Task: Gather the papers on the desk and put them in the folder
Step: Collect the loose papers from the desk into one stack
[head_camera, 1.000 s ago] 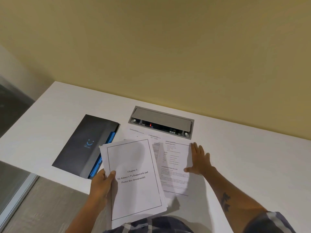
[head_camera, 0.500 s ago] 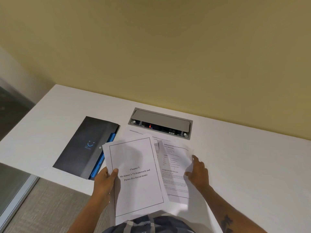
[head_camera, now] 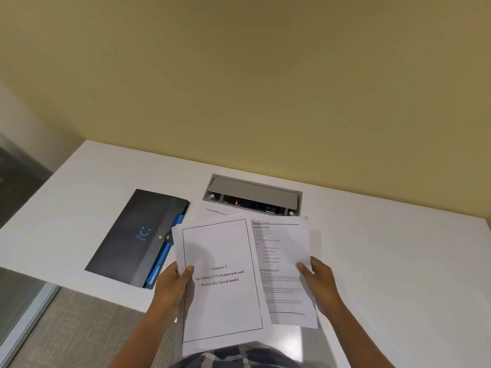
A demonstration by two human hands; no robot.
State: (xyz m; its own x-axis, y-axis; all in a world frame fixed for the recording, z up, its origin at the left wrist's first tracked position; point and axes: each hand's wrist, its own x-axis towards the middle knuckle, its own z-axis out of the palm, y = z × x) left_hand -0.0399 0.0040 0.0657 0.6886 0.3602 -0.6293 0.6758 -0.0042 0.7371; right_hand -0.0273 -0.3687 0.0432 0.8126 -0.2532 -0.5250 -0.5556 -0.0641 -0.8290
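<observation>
both forearms reach forward, the left hand (head_camera: 172,284) and right hand (head_camera: 320,282) each pinching closed, thumbs on top.

Matt paper sheets (head_camera: 221,288), glossy folder (head_camera: 132,235).

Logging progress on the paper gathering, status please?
Left hand grips title-page stack; right hand holds text sheet. One sheet on desk. Folder closed, unobstructed.

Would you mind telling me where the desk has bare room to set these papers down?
The widest bare patch of desk lies right of the right hand, up to the wall. Another runs left of and behind the folder. It is crowded in the middle: folder, cable box and one sheet still lying flat behind the stack in the left hand.
</observation>
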